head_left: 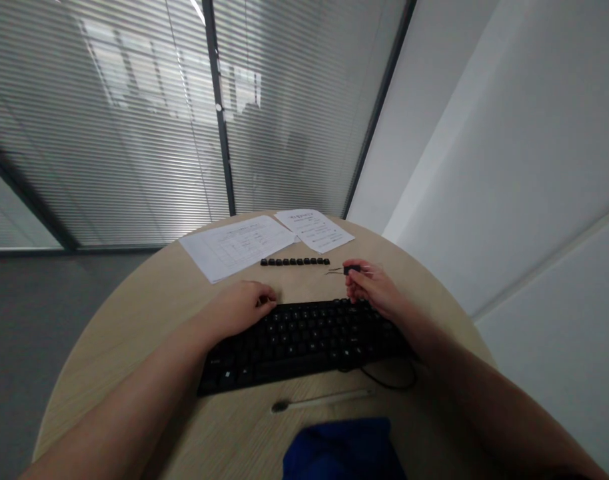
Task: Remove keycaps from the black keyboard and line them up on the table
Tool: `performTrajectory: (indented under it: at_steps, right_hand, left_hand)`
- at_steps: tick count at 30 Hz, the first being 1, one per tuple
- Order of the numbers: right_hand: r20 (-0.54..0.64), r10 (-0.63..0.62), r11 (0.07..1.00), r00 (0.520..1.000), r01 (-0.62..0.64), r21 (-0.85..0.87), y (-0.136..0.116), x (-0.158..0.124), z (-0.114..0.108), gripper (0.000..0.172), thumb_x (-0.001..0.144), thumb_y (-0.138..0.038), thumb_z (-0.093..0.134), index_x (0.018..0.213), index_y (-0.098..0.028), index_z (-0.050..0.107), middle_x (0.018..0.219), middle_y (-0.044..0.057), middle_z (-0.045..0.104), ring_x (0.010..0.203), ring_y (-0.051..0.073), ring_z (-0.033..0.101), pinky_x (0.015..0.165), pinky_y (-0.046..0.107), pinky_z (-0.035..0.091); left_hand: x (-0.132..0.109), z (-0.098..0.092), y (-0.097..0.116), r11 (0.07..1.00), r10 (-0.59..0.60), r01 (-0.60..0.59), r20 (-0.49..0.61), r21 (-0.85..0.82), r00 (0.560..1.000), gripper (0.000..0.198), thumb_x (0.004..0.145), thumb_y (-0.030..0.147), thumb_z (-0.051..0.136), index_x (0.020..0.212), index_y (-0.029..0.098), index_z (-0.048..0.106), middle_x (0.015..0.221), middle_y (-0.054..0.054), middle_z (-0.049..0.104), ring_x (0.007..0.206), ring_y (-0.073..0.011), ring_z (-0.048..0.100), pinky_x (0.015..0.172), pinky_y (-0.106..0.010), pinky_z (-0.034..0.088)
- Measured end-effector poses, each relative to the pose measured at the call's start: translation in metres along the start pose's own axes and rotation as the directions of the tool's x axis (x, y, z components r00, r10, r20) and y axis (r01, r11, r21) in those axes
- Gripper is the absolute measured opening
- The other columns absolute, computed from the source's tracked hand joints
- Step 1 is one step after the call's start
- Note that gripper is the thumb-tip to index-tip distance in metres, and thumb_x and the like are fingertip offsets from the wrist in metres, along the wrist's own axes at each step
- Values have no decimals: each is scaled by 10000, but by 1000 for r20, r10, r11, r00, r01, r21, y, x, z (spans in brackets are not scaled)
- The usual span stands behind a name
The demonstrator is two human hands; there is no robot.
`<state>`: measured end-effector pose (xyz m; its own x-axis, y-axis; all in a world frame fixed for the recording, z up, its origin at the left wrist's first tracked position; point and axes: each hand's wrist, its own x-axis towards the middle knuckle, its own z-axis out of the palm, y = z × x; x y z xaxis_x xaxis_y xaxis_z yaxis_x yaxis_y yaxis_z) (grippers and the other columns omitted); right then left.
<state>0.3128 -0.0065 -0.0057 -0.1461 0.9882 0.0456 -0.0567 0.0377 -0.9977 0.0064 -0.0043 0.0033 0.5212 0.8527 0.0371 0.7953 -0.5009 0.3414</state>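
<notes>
A black keyboard (304,340) lies across the middle of a round wooden table (134,333). My left hand (242,308) rests curled on the keyboard's far left corner, fingers closed against its edge. Just beyond the keyboard's far right edge, my right hand (372,287) pinches a small black keycap (352,269) between its fingertips. Right beside those fingers a thin metal tool (334,271) lies on the table; whether the hand touches it is unclear. A row of several loose black keycaps (294,261) lies beyond the keyboard.
Two printed paper sheets (239,245) (314,229) lie at the table's far side. A slim white brush (324,400) and the keyboard's black cable (389,383) lie near me. A blue cloth (344,448) sits at the front edge. Blinds and a white wall stand behind.
</notes>
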Motion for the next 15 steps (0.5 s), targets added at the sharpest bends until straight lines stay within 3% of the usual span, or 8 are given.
performTrajectory:
  at_steps: [4,9,15]
  right_hand:
    - [-40,-48,999,998,49,22,14,2,-3,472,753,-567,701,1028,-210,561,739,-5,620,596,131,604,458,226,473]
    - [-134,-61,997,989,54,-54,27,4,-5,466,809,-667,562,923,-220,501,656,-29,589,476,94,509,390,186,340]
    - [-44,-206,939,977,185,-290,30,-4,2,394,902,-606,456,890,-213,489,647,-41,552,477,85,449,458,216,359]
  left_hand:
    - [0,-1,1,1000,7,-7,0,10,1000,292,872,387,488,934,233,728,925,-60,733,822,-218,647,739,-325,447]
    - [1,1,2,1000,16,-16,28,-17,999,314,892,406,467,909,224,721,902,-61,727,820,-214,643,733,-318,445]
    - [2,5,2,999,13,-11,44,-46,999,339,903,421,447,902,213,714,913,-63,727,842,-221,646,751,-322,447]
